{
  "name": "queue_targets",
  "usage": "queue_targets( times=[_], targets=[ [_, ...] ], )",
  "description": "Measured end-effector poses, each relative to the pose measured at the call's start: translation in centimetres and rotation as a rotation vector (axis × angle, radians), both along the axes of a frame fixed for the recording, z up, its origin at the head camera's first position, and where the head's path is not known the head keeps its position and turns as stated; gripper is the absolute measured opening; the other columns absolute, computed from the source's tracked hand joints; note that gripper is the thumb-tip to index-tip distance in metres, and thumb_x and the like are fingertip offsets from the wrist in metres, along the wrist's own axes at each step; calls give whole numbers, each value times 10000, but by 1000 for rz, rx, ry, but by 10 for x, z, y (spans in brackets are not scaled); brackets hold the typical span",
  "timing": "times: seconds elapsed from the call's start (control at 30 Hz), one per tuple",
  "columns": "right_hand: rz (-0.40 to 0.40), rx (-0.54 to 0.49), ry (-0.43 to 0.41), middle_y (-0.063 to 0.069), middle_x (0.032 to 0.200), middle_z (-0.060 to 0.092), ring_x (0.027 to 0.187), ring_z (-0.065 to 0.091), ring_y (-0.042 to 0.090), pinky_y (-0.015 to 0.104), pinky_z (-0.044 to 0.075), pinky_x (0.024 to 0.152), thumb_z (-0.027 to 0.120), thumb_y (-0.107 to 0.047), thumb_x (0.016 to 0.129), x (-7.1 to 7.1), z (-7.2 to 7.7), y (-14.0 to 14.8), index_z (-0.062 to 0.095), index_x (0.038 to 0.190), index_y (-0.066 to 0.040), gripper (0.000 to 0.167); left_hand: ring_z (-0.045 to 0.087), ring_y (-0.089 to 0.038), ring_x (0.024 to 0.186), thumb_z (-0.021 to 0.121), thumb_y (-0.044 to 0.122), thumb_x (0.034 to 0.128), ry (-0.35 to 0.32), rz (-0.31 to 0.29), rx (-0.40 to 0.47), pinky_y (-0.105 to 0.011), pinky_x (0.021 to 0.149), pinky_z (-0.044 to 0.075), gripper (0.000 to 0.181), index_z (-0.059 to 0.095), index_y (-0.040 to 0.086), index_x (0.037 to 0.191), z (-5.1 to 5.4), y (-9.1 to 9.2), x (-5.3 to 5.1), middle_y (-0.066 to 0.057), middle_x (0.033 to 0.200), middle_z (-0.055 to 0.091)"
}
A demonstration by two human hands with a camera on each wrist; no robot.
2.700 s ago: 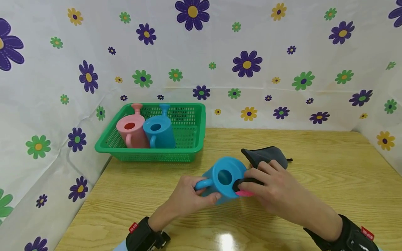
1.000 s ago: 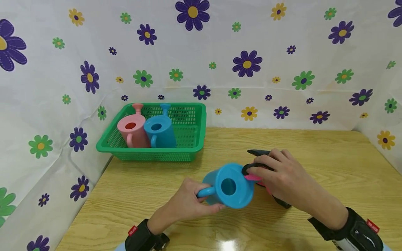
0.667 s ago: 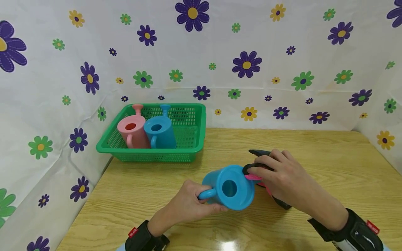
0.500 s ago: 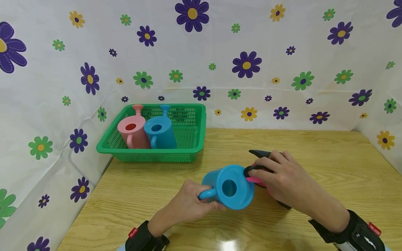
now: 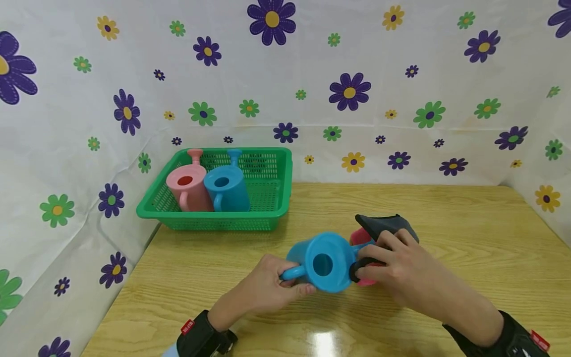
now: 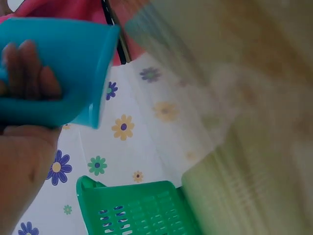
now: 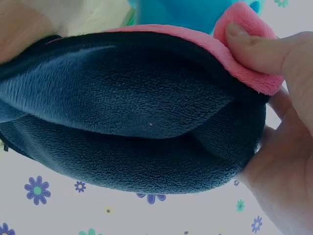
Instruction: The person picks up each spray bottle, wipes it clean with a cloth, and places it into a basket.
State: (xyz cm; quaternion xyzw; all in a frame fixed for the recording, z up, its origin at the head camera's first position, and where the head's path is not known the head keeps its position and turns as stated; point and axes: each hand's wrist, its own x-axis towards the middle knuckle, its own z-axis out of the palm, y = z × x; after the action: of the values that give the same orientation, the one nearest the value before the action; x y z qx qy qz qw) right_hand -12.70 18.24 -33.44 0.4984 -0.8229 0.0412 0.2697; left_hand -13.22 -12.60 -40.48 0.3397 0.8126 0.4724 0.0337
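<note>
A blue toy watering can (image 5: 341, 263) is held off the table, tilted, its round opening toward me. My left hand (image 5: 263, 287) grips it by the handle side; in the left wrist view several fingers (image 6: 32, 68) curl through the handle. My right hand (image 5: 410, 272) pinches a cloth (image 5: 388, 225), dark grey on one side and pink on the other, with a black edge. The cloth lies against the can's right side around the spout, part of which shows. In the right wrist view the thumb (image 7: 259, 51) presses the pink side, and the grey side (image 7: 122, 88) hangs in folds.
A green mesh basket (image 5: 218, 222) stands at the back left of the wooden table (image 5: 468, 238). Inside it are a pink watering can (image 5: 196, 196) and another blue watering can (image 5: 236, 193), side by side. A flowered white sheet (image 5: 267, 64) hangs behind.
My right hand has shifted slightly down and right with the cloth, whose grey part now bulges upward. Part of the spout has come into view. The can has risen a little; the basket stays put.
</note>
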Motion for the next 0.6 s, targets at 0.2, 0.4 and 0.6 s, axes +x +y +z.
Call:
queue_targets(
  times=[0.2, 0.4, 0.6],
  targets=[
    [-36, -97, 23, 21, 1053, 728, 900, 554, 259, 440, 480, 700, 941, -7, 579, -16, 8, 22, 764, 964, -256, 492, 446, 29, 551, 646, 507, 969, -64, 14, -232, -225, 674, 413, 553, 480, 189, 547, 8, -5, -3, 159, 495, 373],
    [-15, -184, 42, 83, 1045, 712, 844, 518, 263, 416, 452, 643, 828, 115, 580, -42, 9, 42, 770, 954, -194, 489, 425, -5, 484, 612, 579, 952, -13, -28, -436, -229, 634, 368, 555, 459, 234, 545, 20, -4, -7, 160, 482, 348],
    [-5, -113, 25, 70, 1057, 708, 858, 561, 269, 422, 488, 662, 827, 122, 590, -51, 9, 38, 774, 977, -213, 515, 295, 39, 507, 745, 414, 883, 218, -98, -328, -153, 542, 249, 544, 388, 222, 520, 8, 2, -4, 160, 504, 265]
  ],
)
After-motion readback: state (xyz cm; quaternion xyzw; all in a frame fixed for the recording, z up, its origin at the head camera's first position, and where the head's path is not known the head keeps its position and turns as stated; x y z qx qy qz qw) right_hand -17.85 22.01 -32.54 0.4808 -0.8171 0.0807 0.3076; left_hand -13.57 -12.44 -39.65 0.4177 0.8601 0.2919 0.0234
